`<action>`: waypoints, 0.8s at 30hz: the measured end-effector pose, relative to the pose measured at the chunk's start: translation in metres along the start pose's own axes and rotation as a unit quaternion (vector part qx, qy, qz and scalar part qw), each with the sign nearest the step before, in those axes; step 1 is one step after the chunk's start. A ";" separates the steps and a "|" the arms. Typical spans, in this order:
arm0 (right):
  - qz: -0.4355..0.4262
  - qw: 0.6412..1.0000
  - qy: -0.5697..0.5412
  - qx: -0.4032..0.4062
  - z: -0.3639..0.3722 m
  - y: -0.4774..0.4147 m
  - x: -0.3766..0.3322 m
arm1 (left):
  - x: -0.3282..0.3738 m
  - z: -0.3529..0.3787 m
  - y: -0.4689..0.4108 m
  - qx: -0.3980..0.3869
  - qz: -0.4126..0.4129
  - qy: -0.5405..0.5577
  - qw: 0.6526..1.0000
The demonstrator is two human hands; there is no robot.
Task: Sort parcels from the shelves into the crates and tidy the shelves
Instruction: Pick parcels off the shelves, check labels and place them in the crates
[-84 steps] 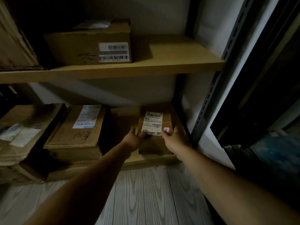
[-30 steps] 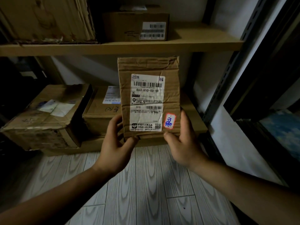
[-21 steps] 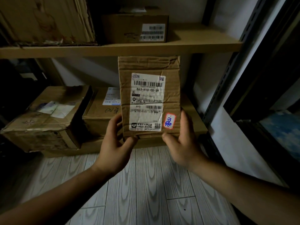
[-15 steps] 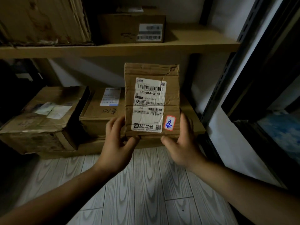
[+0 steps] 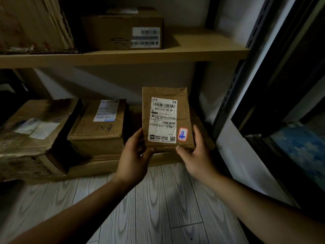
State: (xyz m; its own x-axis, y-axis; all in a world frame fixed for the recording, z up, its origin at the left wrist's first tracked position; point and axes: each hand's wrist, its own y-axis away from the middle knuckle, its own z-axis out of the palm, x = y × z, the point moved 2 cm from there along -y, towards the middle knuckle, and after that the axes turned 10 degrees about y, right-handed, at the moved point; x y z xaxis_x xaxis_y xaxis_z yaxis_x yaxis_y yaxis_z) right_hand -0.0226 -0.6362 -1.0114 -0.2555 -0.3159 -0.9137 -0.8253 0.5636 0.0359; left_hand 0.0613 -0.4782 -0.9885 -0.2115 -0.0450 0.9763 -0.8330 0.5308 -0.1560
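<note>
a small brown parcel [image 5: 182,110] is held upright in the air by both hands, in front of the right end of the lower shelf [image 5: 105,166] and not touching it. its labelled face is turned toward the camera. a white shipping label [image 5: 163,120] with barcodes covers most of that face, and a small red-bordered sticker [image 5: 183,134] with blue handwriting sits at the lower right, just beside the label.

the left hand [image 5: 135,155] pinches the parcel's lower left corner, with the thumb across the front bottom edge and the fingers running up the left edge and behind it. the right hand [image 5: 197,155] pinches the lower right corner the same way, thumb on the front and fingers held close together along the right side. how the fingers lie behind the cardboard cannot be told.

on the lower shelf, left of the parcel, a medium box [image 5: 100,131] stands with a label and handwriting on top. at far left is a large worn box [image 5: 31,131]. on the upper shelf [image 5: 123,57] sits a labelled box [image 5: 121,30], with flattened cardboard [image 5: 31,23] beside it on the left. a dark metal upright [image 5: 233,85] rises at the right. pale wood-grain flooring [image 5: 154,208] lies below the arms.
</note>
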 end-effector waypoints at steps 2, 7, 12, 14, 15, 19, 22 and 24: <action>0.024 1.000 0.006 0.005 -0.001 -0.015 0.003 | -0.007 0.008 -0.015 0.013 -0.002 -0.008 1.000; 0.056 0.997 0.047 0.028 0.001 -0.065 0.011 | -0.031 0.028 -0.056 0.043 -0.037 -0.084 0.995; 0.088 0.993 0.068 0.026 -0.002 -0.095 0.012 | -0.040 0.041 -0.080 0.050 -0.055 -0.138 0.988; 0.097 0.993 0.071 0.019 -0.001 -0.102 0.016 | -0.046 0.044 -0.088 0.047 -0.059 -0.164 0.984; 0.103 0.992 0.073 0.016 -0.001 -0.104 0.018 | -0.049 0.044 -0.091 0.045 -0.060 -0.178 0.981; 0.127 0.989 0.073 0.014 0.000 -0.108 0.026 | -0.060 0.047 -0.098 0.030 -0.057 -0.202 0.977; 0.143 0.987 0.080 0.002 0.002 -0.111 0.031 | -0.068 0.050 -0.100 0.003 -0.084 -0.196 0.977; 0.151 0.984 0.091 -0.014 0.003 -0.112 0.032 | -0.070 0.050 -0.102 -0.023 -0.109 -0.185 0.976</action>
State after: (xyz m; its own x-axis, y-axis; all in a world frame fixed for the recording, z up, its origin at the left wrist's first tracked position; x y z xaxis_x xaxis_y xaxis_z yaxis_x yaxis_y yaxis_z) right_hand 0.0633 -0.7074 -1.0461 -0.5759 -0.2699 -0.7717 -0.7105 0.6322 0.3091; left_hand 0.1352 -0.5712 -1.0485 -0.2079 -0.4590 0.8638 -0.8573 0.5107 0.0650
